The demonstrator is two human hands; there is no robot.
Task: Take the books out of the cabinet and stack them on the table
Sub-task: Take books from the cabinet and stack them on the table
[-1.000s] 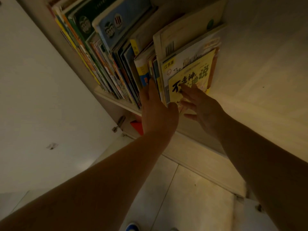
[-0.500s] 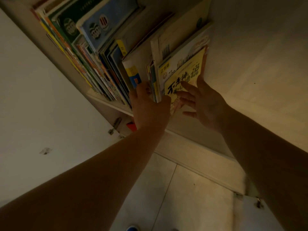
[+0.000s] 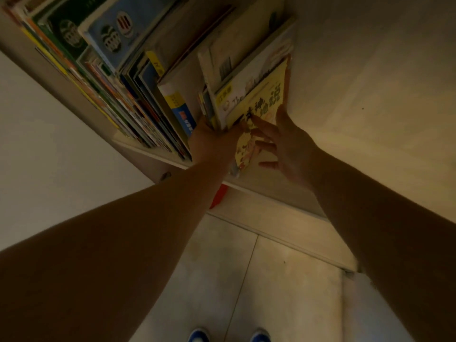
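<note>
Books: a row of books [image 3: 128, 95] is stood on a cabinet shelf [image 3: 148, 154], most of them leaned to the left; a thick white book with a blue and yellow spine [image 3: 180, 112] is seen at the middle of the row.
Yellow book: a thin yellow book [image 3: 264, 99] with black characters on its cover is placed at the right end of the row, in front of a larger white-covered book [image 3: 246, 77]; its lower corner is seen hanging past the shelf edge.
Left hand: the left hand [image 3: 212, 141] is pushed in at the foot of the right-hand group of books, between the thick white book and the yellow book; its fingers are hidden among the books, so whether anything is pinched cannot be told.
Right hand: the right hand [image 3: 283, 144] is held spread, fingers straight and apart, laid against the cover of the yellow book from the right, thumb up along the book's right edge.
Floor: pale tiles [image 3: 271, 280] and two blue shoe tips [image 3: 197, 335] are seen below.
</note>
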